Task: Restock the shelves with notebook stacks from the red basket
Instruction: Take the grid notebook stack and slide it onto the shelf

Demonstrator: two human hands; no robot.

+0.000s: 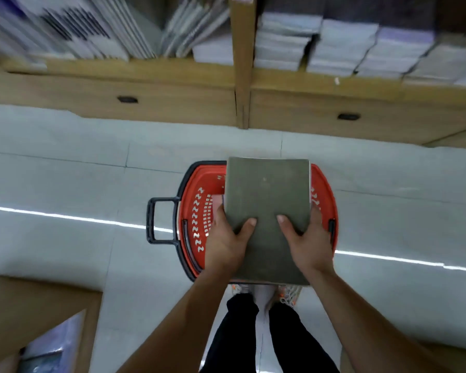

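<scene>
A notebook stack (267,195) with a grey-green top cover is held level above the red basket (193,200), which stands on the floor. My left hand (228,240) grips the stack's left edge, thumb on top. My right hand (307,243) grips the right edge the same way. The stack hides most of the basket's inside. A pinkish item shows in the basket beside the stack's left edge.
A wooden shelf unit (242,76) runs along the far side, packed with notebook piles (342,47) and leaning notebooks (97,30). Two drawers with dark handles (127,99) sit under it. The basket's black handle (156,219) sticks out left. Another wooden unit (38,313) stands near left.
</scene>
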